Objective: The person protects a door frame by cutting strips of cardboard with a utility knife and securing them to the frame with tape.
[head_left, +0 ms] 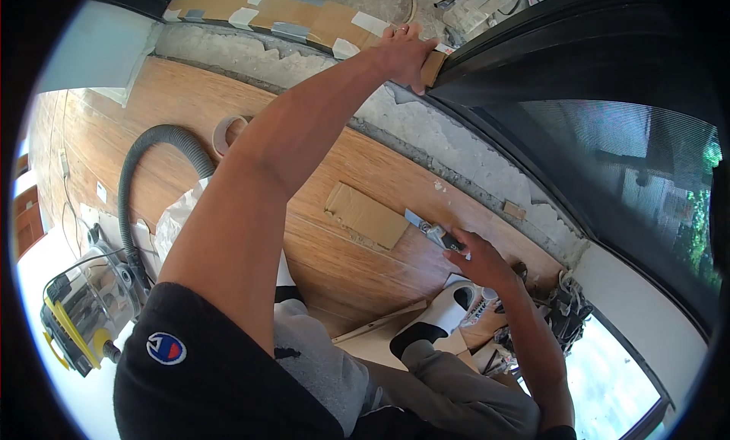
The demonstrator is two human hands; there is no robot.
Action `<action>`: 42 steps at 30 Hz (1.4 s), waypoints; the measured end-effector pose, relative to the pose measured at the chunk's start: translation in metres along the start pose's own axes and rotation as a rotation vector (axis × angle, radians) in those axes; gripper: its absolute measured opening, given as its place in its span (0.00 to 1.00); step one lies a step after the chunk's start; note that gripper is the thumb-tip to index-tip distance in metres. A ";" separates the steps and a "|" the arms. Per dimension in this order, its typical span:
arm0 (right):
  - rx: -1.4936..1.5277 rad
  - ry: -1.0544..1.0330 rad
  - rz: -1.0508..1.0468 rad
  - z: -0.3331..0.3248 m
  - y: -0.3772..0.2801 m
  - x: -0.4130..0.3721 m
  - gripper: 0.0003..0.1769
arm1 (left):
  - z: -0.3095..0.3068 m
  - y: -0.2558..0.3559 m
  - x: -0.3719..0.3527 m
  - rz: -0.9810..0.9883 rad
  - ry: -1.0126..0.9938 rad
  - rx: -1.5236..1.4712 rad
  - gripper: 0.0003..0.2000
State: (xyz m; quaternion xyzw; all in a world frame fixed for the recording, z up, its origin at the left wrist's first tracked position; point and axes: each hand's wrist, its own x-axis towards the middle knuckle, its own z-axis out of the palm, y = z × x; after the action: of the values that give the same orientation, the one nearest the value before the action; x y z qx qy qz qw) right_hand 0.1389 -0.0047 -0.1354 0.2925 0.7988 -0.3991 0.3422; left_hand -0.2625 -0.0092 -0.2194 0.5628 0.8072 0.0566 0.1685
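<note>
My left hand leans on a cardboard-covered sill at the top, fingers over the far side and thumb spread toward me. A small brown cardboard piece lies beside that hand. Low over the wooden floor, my right hand has its thumb and fingers around the black handle end of a scraper. The scraper's flat metal blade points left, close to a torn cardboard sheet on the floor. My right palm is turned away from view.
A rough concrete strip runs between the wooden floor and a dark-framed screen door. At left stand a vacuum with a ribbed hose and a tape roll. A labelled tube and tangled debris are at right.
</note>
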 end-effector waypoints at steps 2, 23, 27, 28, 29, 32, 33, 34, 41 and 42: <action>0.002 0.005 0.000 0.001 0.001 0.000 0.38 | -0.003 0.002 -0.003 0.073 0.072 -0.129 0.47; 0.030 -0.006 -0.022 0.001 0.001 0.004 0.36 | -0.004 0.008 0.015 0.221 0.017 0.090 0.42; 0.049 0.003 -0.031 0.003 0.003 0.001 0.36 | -0.020 0.004 0.013 0.027 0.021 -0.166 0.38; 0.050 0.005 -0.028 0.003 0.004 0.001 0.36 | -0.024 0.003 0.015 0.034 -0.091 -0.164 0.36; 0.044 0.000 -0.019 0.003 0.005 0.002 0.36 | -0.026 0.003 0.018 0.040 -0.203 -0.163 0.34; 0.049 -0.002 -0.018 0.003 0.008 0.004 0.36 | -0.010 -0.008 0.031 0.042 -0.168 -0.658 0.29; 0.064 0.001 -0.025 0.004 0.009 0.004 0.36 | -0.006 -0.011 0.042 0.043 -0.170 -0.660 0.29; 0.066 -0.001 -0.023 0.005 0.010 0.004 0.36 | -0.008 -0.010 0.053 0.072 -0.260 -0.585 0.25; 0.041 0.003 -0.015 0.002 0.006 0.001 0.38 | -0.023 0.013 0.018 -0.401 -0.057 -0.382 0.22; 0.049 -0.002 -0.017 0.001 0.006 0.001 0.38 | -0.017 0.011 0.022 -0.403 -0.056 -0.381 0.22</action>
State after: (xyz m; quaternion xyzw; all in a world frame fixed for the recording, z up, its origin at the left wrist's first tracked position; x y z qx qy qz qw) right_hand 0.1426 -0.0026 -0.1396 0.2934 0.7910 -0.4217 0.3323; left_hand -0.2656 0.0167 -0.2051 0.3507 0.8727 0.1570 0.3013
